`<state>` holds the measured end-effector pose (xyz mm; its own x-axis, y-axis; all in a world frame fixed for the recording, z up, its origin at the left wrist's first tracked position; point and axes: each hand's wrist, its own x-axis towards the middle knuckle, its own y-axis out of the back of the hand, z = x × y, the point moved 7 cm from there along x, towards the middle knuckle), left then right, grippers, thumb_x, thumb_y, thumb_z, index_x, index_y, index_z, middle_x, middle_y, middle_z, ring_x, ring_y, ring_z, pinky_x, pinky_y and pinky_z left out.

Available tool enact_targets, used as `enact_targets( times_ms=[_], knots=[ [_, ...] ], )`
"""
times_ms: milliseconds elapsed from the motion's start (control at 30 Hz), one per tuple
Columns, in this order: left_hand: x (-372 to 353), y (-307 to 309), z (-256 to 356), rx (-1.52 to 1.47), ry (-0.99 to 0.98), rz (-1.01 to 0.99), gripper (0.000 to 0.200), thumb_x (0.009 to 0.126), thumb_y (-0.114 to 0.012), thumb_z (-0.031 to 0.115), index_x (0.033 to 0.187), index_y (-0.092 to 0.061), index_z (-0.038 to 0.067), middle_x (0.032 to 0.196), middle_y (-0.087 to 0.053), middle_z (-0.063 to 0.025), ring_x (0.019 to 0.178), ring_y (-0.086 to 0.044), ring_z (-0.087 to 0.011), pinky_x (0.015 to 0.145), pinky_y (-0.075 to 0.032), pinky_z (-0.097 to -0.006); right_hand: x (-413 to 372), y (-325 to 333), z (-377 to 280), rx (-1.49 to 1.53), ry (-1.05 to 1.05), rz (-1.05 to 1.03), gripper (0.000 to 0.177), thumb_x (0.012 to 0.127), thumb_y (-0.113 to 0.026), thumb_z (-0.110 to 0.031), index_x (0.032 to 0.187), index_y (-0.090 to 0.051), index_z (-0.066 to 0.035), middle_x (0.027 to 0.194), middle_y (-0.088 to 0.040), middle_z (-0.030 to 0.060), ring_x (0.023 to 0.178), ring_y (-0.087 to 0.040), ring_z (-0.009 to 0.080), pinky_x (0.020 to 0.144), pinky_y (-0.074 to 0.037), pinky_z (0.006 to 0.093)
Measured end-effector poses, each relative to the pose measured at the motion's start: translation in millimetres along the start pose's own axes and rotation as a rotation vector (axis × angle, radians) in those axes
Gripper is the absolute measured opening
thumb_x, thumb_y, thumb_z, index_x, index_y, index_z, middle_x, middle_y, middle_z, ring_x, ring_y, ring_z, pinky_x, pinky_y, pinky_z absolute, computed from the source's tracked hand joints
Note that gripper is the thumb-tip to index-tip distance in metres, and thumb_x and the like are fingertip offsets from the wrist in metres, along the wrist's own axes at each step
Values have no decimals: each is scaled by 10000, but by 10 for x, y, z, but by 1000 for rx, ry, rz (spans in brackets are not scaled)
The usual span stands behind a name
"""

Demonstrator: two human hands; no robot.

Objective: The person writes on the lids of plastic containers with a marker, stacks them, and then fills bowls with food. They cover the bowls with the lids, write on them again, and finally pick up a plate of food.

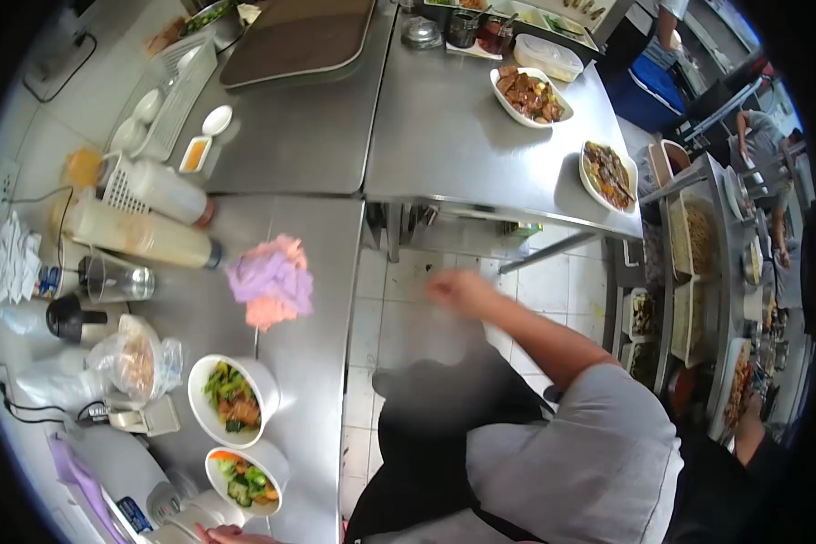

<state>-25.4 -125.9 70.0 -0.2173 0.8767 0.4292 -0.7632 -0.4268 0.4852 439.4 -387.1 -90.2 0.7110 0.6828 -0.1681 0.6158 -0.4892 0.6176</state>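
Observation:
My right hand (458, 292) hangs over the tiled floor beside the steel counter, blurred by motion; nothing visible is in it. At the bottom edge, my left hand (231, 535) is mostly cut off, its fingers closed at the edge of a white bowl (186, 524). Just above it stands a white bowl of broccoli and carrot (245, 479). Beyond that is another white bowl holding greens and browned pieces (233, 399). A crumpled pink and purple cloth (272, 281) lies farther along the counter.
Squeeze bottles (140, 234), a clear jug (122, 279) and plastic bags line the wall. A brown tray (295, 41) lies at the back. Two filled dishes (530, 95) (609, 177) sit on the far steel table (453, 136). Shelves (698, 263) and other people are at right.

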Motion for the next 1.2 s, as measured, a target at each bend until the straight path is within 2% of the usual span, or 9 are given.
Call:
enact_targets(
  times_ms=[100,200,267,300,633,867,1000,1100,1200],
  knots=[
    [-374,-387,717,-143,-243,-78,392,798,-513,367,996,-515,29,813,-518,-99,621,-475,-168,525,-415,-285,270,643,2156,-402,-291,202,205,737,-521,-220,836,-596,-57,744,-594,150,712,-569,330,661,-455,393],
    [-917,-1023,1200,-45,-393,-235,403,778,-557,314,1038,-483,15,849,-538,-117,692,-505,-185,592,-439,-303,212,1368,2640,-594,241,912,223,730,-508,-255,806,-603,-68,825,-590,156,776,-552,327,700,-442,405],
    [-1120,-1368,875,-128,-317,-365,298,846,-426,122,1121,-423,9,822,-453,-10,650,-382,-75,576,-321,-196,476,1459,3460,-674,-275,572,219,730,-511,-248,809,-599,-64,828,-588,158,779,-550,325,701,-441,403],
    [-1466,-1550,1287,-204,-412,-395,306,840,-425,94,1128,-407,-8,937,-460,-50,767,-419,-105,698,-344,-212,528,1437,3762,-694,-437,406,217,729,-512,-245,810,-596,-62,830,-586,159,781,-549,325,701,-440,402],
    [-2228,-2082,1674,-35,-440,-599,380,736,-449,-4,1113,-396,-5,819,-372,-30,686,-359,-87,601,-328,-200,250,1250,4598,-716,-531,87,201,728,-524,-210,825,-575,-41,847,-574,169,797,-540,317,706,-431,394],
    [-2374,-2132,1856,-58,-439,-681,307,658,-538,-24,961,-509,18,745,-429,-83,602,-419,-148,495,-354,-238,-63,1250,4410,-730,-489,32,195,727,-533,-186,835,-559,-27,860,-566,175,809,-533,312,709,-425,388],
    [-2592,-2162,1742,-126,-285,-876,278,698,-537,-12,968,-510,45,729,-445,-62,636,-449,-152,555,-385,-254,-123,1139,3404,-643,-359,87,193,726,-537,-172,841,-551,-18,866,-561,179,815,-529,308,711,-422,384],
    [-3237,-2394,1161,-247,-93,-1196,246,776,-529,40,1019,-492,50,781,-464,-32,723,-462,-92,635,-398,-227,-365,970,1748,-88,399,321,229,549,-577,16,720,-448,-67,842,-493,142,824,-485,305,743,-393,380],
    [-3382,-2336,1506,-513,49,-1281,187,807,-532,93,971,-473,26,849,-499,-39,758,-482,-79,679,-405,-214,-486,735,535,79,686,231,247,545,-568,21,700,-412,-92,877,-467,110,825,-469,294,732,-380,383]
  ],
)
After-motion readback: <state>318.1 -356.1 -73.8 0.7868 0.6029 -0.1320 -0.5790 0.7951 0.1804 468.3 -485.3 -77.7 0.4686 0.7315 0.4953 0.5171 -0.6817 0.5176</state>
